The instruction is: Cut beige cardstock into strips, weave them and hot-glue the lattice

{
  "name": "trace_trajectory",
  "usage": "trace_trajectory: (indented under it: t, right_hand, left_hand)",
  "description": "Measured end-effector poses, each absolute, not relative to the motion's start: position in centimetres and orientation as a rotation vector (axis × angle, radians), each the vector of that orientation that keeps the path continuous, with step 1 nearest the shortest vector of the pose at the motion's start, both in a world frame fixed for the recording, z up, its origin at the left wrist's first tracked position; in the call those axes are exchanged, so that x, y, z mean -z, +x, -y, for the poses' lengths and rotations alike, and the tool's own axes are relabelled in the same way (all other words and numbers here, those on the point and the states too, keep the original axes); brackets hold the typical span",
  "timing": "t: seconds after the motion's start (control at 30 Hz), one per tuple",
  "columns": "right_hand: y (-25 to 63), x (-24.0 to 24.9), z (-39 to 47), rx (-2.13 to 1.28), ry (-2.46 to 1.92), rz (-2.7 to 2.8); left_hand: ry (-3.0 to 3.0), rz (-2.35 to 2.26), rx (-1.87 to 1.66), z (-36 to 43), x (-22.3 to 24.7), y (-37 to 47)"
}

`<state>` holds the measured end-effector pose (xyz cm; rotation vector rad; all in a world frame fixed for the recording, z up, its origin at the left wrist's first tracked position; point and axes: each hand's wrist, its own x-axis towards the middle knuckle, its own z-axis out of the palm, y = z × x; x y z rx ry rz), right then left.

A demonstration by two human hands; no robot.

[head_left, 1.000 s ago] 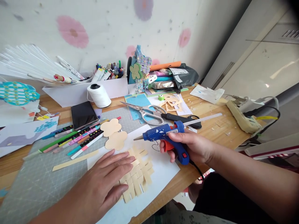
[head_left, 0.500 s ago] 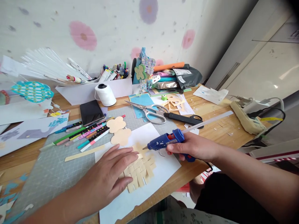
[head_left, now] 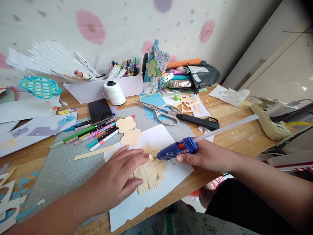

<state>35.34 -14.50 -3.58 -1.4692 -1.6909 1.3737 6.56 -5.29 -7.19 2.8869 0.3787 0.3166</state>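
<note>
My right hand [head_left: 199, 155] is wrapped round a blue hot glue gun [head_left: 177, 149], with a long clear glue stick [head_left: 227, 127] sticking out of its back. The gun's tip points left, at a raised strip end by my left fingertips; whether it touches cannot be made out. My left hand [head_left: 122, 176] lies with fingers stretched over a woven mat of cream paper strips [head_left: 149, 176], covering its left side. Under the mat is a white sheet of paper [head_left: 127, 210]. Two cream flower-shaped cutouts [head_left: 126, 124] and a loose cream strip [head_left: 94, 152] lie beyond my left hand.
Several pens [head_left: 90, 135], a black phone [head_left: 100, 111] and a white thread spool [head_left: 114, 93] lie behind my left hand. Large scissors [head_left: 161, 112] and a black-handled tool [head_left: 198, 121] lie beyond the gun. A power strip [head_left: 271, 125] sits at the right; paper scraps [head_left: 23, 192] lie left.
The glue gun's tip has come down closer to the strip end beside my left fingertips. My left hand stays on the woven mat. The whole view has shifted slightly.
</note>
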Motion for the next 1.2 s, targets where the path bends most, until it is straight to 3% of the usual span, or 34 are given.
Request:
trace_trajectory:
  t: [0.47, 0.7, 0.93, 1.2]
  right_hand:
    - [34.6, 2.7, 15.1, -1.029, -1.841, 2.000]
    - [33.9, 1.8, 15.3, -0.803, -1.794, 2.117]
    - [34.0, 0.9, 15.6, -0.815, -1.854, 2.157]
    - [36.2, 1.3, 15.9, -1.113, -1.771, 1.821]
  left_hand:
    - [2.968, -0.239, -0.357, 5.3, 6.9, 6.8]
    - [2.995, -0.220, -0.349, 5.3, 6.8, 6.9]
    - [3.012, -0.219, -0.295, 5.1, 6.9, 7.0]
    - [2.975, -0.272, -0.270, 5.3, 6.8, 7.1]
